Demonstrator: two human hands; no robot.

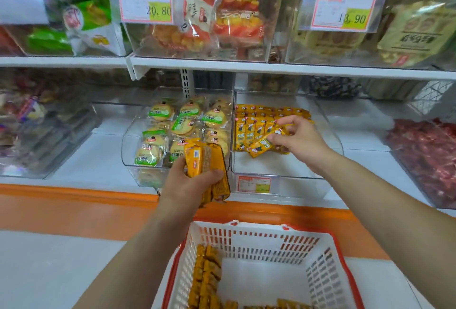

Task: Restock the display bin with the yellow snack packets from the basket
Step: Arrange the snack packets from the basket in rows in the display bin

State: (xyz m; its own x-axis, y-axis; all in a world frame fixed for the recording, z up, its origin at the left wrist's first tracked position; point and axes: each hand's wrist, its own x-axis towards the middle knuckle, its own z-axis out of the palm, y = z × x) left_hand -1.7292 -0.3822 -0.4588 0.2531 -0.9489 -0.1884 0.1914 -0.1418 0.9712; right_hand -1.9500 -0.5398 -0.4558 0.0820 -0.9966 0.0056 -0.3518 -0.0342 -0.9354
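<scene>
The person's left hand is gripping a bundle of yellow packets upright, just in front of the shelf and above the basket. The right hand is reaching into the clear display bin, pinching one yellow packet, tilted, at the front of the rows of packets standing there. More loose packets are lying along the basket's left side. Round biscuits are sitting in the neighbouring bin on the left.

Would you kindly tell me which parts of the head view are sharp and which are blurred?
Head view: the left hand, right hand and yellow packets in the display bin are sharp; the left bins and upper price tag print smear; lighting even.
</scene>
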